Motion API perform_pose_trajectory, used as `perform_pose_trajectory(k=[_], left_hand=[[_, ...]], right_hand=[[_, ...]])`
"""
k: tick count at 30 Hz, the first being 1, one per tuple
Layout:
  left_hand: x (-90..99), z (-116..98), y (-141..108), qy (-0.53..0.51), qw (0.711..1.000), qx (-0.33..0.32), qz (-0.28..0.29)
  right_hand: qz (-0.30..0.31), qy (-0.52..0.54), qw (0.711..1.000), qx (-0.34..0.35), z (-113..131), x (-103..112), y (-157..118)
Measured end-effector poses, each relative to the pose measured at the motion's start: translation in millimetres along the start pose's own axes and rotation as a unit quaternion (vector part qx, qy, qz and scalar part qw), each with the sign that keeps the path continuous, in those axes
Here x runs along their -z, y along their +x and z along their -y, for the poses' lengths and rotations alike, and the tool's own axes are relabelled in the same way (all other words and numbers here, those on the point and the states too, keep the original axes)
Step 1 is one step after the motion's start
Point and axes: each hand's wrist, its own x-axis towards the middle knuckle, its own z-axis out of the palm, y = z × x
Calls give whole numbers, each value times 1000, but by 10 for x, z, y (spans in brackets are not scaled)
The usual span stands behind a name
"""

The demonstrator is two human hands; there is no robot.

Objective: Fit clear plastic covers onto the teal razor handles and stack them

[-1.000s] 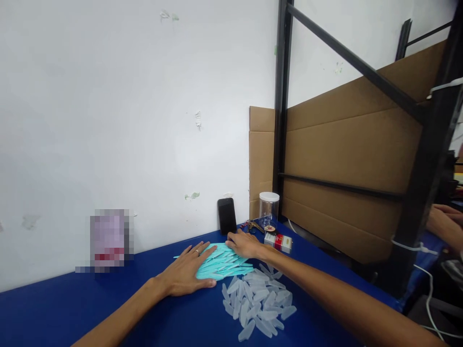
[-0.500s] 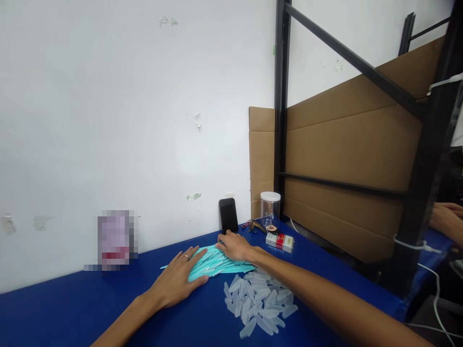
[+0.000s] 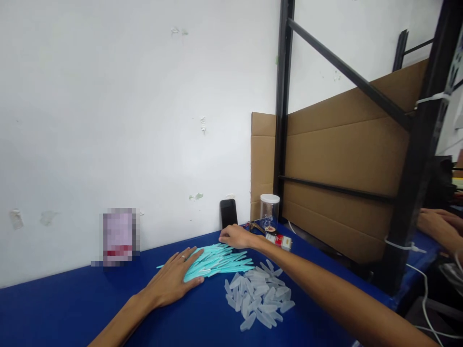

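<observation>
On the blue table lies a loose pile of thin turquoise plastic sticks [image 3: 217, 260], roughly lined up side by side. My left hand [image 3: 177, 275] rests flat at the pile's left end, fingers spread and a ring on one finger. Over the pile's far edge is my right hand [image 3: 236, 236], fingers extended and slightly bent, with nothing visible in them; its thumb is hidden. Nearer to me, under my right forearm's left side, is a heap of translucent white blade-shaped plastic pieces [image 3: 258, 296].
Behind my right hand a black phone [image 3: 228, 213] leans on the wall. A clear jar with white lid [image 3: 269, 212], keys [image 3: 256, 227] and a red-and-white box [image 3: 280, 242] stand near the black rack post [image 3: 282, 120]. Another person's hand [image 3: 443, 226] shows at far right.
My right hand has risen slightly off the turquoise sticks, and its fingers are closer together. More of the pile's right end shows. My left hand stays flat; the view has shifted a little.
</observation>
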Motion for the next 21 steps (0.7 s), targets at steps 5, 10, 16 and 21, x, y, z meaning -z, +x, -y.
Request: perform_pose_trajectory(k=[5, 10, 16, 21], left_hand=[[28, -19, 2, -8, 1000, 6, 6], [25, -9, 23, -2, 1000, 3, 9], [40, -15, 38, 6, 1000, 14, 21], [43, -23, 33, 6, 1000, 12, 21]], right_hand=[[45, -30, 999, 8, -222, 153, -342], [85, -37, 996, 16, -294, 182, -564], [97, -38, 994, 16, -309, 134, -522], [112, -24, 993, -20, -334, 99, -448]])
